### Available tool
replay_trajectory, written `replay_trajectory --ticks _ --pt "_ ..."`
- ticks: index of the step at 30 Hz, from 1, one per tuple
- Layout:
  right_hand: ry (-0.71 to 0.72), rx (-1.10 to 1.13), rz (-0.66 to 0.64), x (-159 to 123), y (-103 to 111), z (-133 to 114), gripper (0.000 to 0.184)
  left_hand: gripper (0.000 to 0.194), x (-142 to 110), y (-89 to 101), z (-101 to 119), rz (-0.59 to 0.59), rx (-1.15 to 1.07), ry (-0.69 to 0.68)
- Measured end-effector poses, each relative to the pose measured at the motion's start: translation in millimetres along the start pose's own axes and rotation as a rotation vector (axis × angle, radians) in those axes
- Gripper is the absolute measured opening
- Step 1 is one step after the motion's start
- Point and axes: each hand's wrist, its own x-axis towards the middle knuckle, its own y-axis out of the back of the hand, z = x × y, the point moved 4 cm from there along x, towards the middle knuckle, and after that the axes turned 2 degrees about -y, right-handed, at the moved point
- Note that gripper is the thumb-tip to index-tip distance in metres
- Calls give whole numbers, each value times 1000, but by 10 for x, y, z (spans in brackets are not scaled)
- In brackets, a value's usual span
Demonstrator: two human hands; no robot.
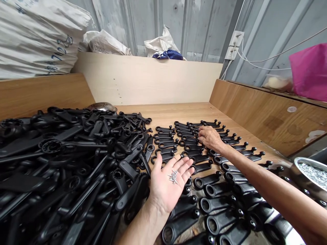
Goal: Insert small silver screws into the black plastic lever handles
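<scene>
My left hand point(168, 182) lies palm up with fingers spread, and a small cluster of silver screws point(173, 176) rests in the palm. It hovers over black plastic lever parts at the edge of a big heap point(63, 163). My right hand point(209, 136) reaches forward, palm down, fingers curled onto the laid-out rows of black lever parts point(194, 143). Whether its fingertips pinch anything is hidden. More of the same parts point(217, 204) lie in rows under my right forearm.
Wooden walls point(153, 80) enclose the wooden bench on three sides. A metal bowl of silver screws point(313, 175) sits at the right edge. Another metal bowl point(102, 107) peeks behind the heap. White sacks point(38, 37) and a pink bag point(310, 69) sit above the walls.
</scene>
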Motion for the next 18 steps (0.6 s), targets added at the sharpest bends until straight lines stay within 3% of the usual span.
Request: replay_trajectory --ticks 18 --pt "37 -148 -40 -10 21 -61 14 66 -11 -16 7 -4 6 -5"
